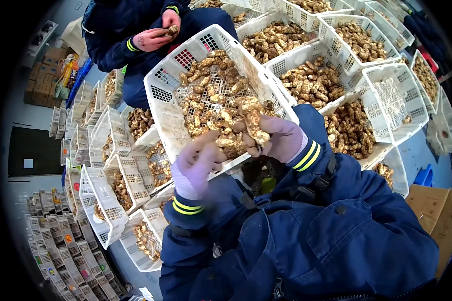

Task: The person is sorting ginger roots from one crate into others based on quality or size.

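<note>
My right hand (282, 137), in a thin knit-cuffed glove, grips a large pale-brown mushroom (255, 122), apparently a matsutake, above the near end of a white plastic crate (165, 124). One more mushroom (248, 101) touches its upper end; whether the hand holds that one too is unclear. My left hand (197, 161), gloved alike and blurred, hovers by the crate's near left corner with bent fingers. I cannot tell if anything is between them. Loose mushrooms (196, 105) lie scattered over the tilted crate's mesh floor, with more heaped below my hands.
Opposite sits a person whose gloved hands (154, 37) hold a mushroom (172, 31). Crates of mushrooms (312, 82) crowd the right side, and more crates (113, 139) line the left. Stacked crates (67, 248) stand lower left. A cardboard box (429, 205) is by my right elbow.
</note>
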Available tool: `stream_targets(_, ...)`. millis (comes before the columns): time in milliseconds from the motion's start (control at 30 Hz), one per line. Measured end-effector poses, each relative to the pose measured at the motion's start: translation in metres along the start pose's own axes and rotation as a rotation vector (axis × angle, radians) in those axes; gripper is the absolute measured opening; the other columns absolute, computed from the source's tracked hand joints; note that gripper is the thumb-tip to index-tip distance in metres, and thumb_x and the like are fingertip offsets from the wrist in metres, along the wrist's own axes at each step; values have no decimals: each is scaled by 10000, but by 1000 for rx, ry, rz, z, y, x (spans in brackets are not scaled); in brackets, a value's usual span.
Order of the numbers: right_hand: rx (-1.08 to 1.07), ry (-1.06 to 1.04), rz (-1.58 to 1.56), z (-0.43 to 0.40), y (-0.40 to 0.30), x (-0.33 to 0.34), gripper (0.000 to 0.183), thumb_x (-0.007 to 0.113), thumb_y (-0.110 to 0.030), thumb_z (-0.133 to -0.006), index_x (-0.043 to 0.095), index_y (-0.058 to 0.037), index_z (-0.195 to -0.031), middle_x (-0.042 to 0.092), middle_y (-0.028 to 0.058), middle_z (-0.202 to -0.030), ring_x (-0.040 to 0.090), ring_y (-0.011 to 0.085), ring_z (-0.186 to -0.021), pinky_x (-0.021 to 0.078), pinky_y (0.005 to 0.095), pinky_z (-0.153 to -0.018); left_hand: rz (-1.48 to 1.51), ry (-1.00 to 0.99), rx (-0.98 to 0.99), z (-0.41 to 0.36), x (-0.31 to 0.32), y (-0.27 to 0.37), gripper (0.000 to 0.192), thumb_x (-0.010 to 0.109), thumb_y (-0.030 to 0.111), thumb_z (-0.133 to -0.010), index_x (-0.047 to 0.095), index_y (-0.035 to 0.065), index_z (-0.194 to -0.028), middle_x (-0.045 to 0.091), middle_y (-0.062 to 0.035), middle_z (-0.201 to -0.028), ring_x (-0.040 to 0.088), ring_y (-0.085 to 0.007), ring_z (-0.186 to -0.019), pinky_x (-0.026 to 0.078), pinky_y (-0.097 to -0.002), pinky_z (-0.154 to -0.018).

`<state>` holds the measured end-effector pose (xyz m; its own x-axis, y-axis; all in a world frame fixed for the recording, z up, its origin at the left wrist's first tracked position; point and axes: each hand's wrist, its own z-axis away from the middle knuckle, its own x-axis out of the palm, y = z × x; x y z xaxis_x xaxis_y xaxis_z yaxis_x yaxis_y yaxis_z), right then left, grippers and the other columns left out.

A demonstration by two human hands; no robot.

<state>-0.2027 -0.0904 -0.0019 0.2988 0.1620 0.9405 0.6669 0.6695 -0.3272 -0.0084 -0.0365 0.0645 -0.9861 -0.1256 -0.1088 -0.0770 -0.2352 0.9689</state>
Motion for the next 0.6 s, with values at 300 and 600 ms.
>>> stream_targets(300,-218,2,141,8,-29,-24,460,574,-208,-796,499,38,-1178,577,139,-987,543,235,-761,447,370,-653,-12,27,60,-27,-17,3,399,539,201,-930,516,-71,-1221,646,-75,-779,588,-103,-654,451,-203,-603)
stream_targets(600,-309,494,514,32,-125,-108,201,539,-199,-889,602,-39,-993,611,57,-806,616,174,-738,522,313,-689,-608,-257,32,-104,-7,-32,462,593,188,-878,495,-45,-1265,601,-117,-1101,571,-142,-925,454,-243,-824)
